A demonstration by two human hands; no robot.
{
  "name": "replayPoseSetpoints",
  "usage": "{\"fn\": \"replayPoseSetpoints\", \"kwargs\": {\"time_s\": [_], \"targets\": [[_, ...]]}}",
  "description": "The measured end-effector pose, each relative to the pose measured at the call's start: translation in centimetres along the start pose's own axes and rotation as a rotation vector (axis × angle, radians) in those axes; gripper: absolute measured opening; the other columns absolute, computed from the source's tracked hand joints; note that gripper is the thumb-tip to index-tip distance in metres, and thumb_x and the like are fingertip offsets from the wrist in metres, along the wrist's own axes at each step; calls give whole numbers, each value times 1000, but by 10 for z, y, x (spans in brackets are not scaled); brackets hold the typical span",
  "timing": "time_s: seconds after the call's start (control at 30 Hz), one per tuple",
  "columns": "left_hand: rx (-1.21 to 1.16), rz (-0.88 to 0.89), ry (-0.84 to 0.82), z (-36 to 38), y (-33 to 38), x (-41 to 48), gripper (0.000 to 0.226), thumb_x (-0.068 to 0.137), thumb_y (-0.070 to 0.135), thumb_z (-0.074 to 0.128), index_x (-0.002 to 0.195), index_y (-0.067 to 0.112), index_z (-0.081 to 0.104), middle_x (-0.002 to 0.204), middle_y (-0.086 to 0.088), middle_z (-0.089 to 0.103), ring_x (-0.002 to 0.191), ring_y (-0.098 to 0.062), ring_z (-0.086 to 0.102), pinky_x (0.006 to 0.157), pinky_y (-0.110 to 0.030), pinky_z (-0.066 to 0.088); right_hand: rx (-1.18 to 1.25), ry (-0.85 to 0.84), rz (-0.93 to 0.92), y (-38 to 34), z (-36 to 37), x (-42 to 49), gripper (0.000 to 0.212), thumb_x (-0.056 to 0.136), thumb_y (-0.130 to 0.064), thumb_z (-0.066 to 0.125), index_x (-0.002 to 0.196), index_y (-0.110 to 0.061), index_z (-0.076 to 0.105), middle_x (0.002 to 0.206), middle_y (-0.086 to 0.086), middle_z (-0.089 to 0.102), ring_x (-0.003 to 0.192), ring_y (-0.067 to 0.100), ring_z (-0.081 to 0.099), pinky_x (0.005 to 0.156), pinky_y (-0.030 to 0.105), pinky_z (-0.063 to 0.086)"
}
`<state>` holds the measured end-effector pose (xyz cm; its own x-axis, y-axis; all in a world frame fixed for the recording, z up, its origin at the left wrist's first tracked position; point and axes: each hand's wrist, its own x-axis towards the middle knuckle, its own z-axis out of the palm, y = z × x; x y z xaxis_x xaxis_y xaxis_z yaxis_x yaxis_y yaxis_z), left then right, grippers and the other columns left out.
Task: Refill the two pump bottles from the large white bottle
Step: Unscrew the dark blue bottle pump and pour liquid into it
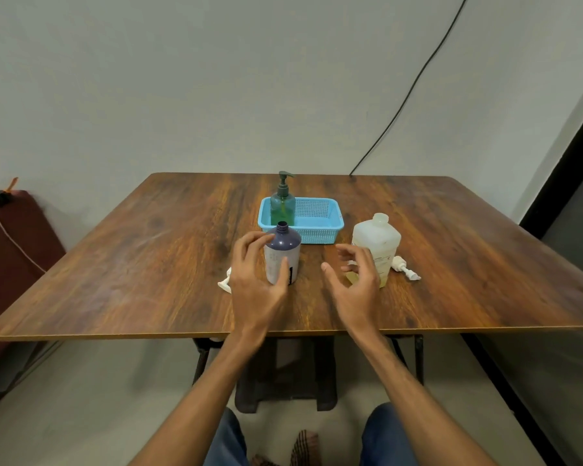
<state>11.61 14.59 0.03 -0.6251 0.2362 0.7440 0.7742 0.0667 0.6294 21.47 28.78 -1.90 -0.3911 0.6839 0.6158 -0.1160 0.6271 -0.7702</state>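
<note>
- Table (132, 264): brown wood-grain top with rounded corners. The near edge runs just ahead of the person's knees and the far edge lies close to the wall. Broad bare wood stretches left and right of the central group.
- Basket (320, 232): light blue and perforated, at mid-table toward the far side. Its right part holds nothing.
- Green pump bottle (283, 206): upright in the left end of the basket, pump fitted, green liquid partway up.
- Purple bottle (285, 243): upright on the table just in front of the basket's left corner. The neck is uncapped and a pale label covers the lower body.
- Left hand (254, 280): grasps the purple bottle, thumb across the front and fingers curved round its left shoulder.
- Large white bottle (377, 245): upright to the right of the basket and apart from it. The cap is on and a little yellowish liquid sits at the bottom.
- Right hand (354, 280): released, holding nothing, fingers loosely bent. It hovers just in front of the large white bottle, with bare wood between the two hands.
- White pump head (405, 268): lies flat just right of the large white bottle.
- White item (224, 282): partly hidden behind the left hand; what it is cannot be told.
- Black cable (408, 92): runs down the wall to the table's far edge.
- Dark red furniture (14, 250): stands off the table's left side.
</note>
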Motion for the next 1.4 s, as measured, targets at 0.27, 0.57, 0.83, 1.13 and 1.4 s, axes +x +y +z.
{"fn": "replayPoseSetpoints", "kwargs": {"time_s": [0.27,0.57,0.83,1.13,1.4], "targets": [[-186,-62,-252,50,30,-11,37,89,22,77,123,14,64,123,3,64,116,-7,59,100,-22,51,-148,311,-21,-1,-31,7,46,80,-24,84,113,-18,53,115,-7,49,107,14,53,76,35,56],[-196,-201,-382,93,17,-7,57,85,32,81,135,23,55,127,11,58,112,2,56,92,-10,47,-132,115,263,49,-43,24,96,64,-34,94,139,-25,35,133,-8,42,121,11,47,90,29,51],[-188,-231,-404,100,11,-6,59,85,30,80,137,27,52,129,13,58,113,5,56,91,-9,47,-47,44,338,55,-40,35,93,67,-27,93,145,-24,43,131,-9,59,121,10,56,94,35,56],[-281,-207,-265,62,21,-2,45,88,18,78,130,16,61,119,5,68,105,-4,66,88,-18,56,-43,23,261,9,-35,44,72,69,-24,92,129,-27,52,109,-24,58,101,-3,61,67,12,54],[-179,-108,57,13,-2,16,33,88,16,78,116,11,64,113,1,64,102,-14,64,81,-25,56,-287,-63,102,-11,-16,47,66,65,-33,92,118,-28,53,109,-5,65,98,14,63,66,38,62]]}}
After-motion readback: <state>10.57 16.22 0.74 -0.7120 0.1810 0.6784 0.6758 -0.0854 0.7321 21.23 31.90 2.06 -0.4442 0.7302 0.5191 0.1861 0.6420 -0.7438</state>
